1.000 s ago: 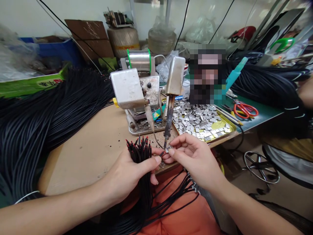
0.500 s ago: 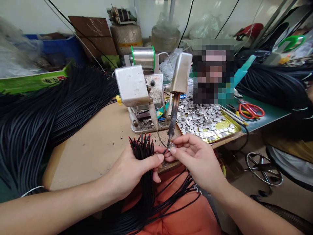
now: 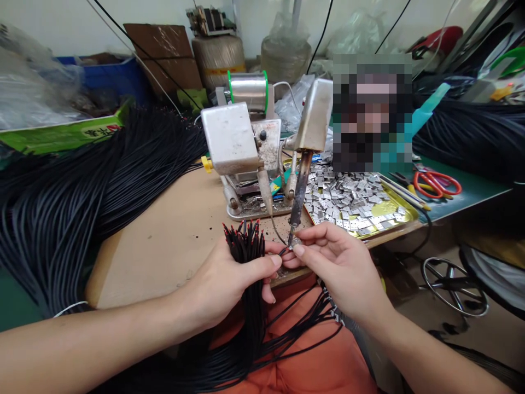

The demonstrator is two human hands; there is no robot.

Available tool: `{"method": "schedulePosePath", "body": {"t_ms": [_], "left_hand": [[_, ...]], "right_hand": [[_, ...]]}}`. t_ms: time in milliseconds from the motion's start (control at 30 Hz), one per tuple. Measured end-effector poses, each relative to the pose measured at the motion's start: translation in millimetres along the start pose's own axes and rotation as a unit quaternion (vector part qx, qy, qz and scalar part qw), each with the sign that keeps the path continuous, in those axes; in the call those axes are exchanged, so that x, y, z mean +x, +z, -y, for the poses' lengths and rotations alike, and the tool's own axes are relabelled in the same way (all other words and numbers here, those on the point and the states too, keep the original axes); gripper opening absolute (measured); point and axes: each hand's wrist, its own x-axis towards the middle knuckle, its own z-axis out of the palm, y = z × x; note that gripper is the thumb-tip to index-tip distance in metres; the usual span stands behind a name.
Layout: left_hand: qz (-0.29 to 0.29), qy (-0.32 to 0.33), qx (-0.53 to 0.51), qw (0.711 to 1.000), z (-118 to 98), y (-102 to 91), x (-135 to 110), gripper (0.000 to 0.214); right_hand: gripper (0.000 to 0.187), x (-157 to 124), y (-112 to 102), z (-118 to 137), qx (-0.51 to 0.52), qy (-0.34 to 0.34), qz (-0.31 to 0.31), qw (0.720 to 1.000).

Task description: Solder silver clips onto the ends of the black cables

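Note:
My left hand [image 3: 241, 268] is closed round a bundle of black cables [image 3: 246, 249] with red wire ends pointing up. Its thumb and forefinger also pinch a single black cable that reaches toward the iron's tip. In my right hand [image 3: 336, 260], thumb and fingers pinch a small metal plate [image 3: 296, 244] at that cable's end. Touching down at this spot is the tip of a soldering iron [image 3: 301, 191], fixed in the soldering machine [image 3: 229, 137]. A thin solder feed tube [image 3: 274, 219] curves to the same point. The joint itself is partly hidden by my fingers.
A yellow tray [image 3: 410, 213] of small metal plates stands right of the machine. Beyond it lie red-handled scissors [image 3: 437, 183]. A large heap of black cables [image 3: 102, 180] covers the left side. A solder spool [image 3: 248, 92] sits atop the machine. Finished-looking cables hang over my lap.
The whole view has shifted, so everything sits slightly farther right. Both hands keep their hold, with the metal plate still at the iron's tip.

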Motion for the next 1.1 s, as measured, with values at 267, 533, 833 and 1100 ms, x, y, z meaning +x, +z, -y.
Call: {"method": "schedulePosePath", "body": {"t_ms": [267, 533, 833, 1100], "left_hand": [[-0.024, 0.003, -0.007, 1.0, -4.7, 3.6, -1.3, 0.025], [-0.024, 0.005, -0.006, 1.0, -3.8, 2.1, -1.0, 0.028], [-0.03, 0.004, -0.008, 0.999, -4.3, 2.7, -2.6, 0.025], [-0.028, 0.015, -0.021, 0.999, -3.2, 4.3, -1.1, 0.023]], "right_hand": [[0.024, 0.2, 0.2, 0.4, 0.0, -0.003, -0.003, 1.0], [0.023, 1.2, 0.6, -1.0, 0.008, -0.012, -0.001, 1.0], [0.022, 0.1, 2.7, -0.6, 0.02, -0.01, -0.004, 1.0], [0.019, -0.1, 3.6, -0.8, 0.03, -0.013, 0.004, 0.999]]}}
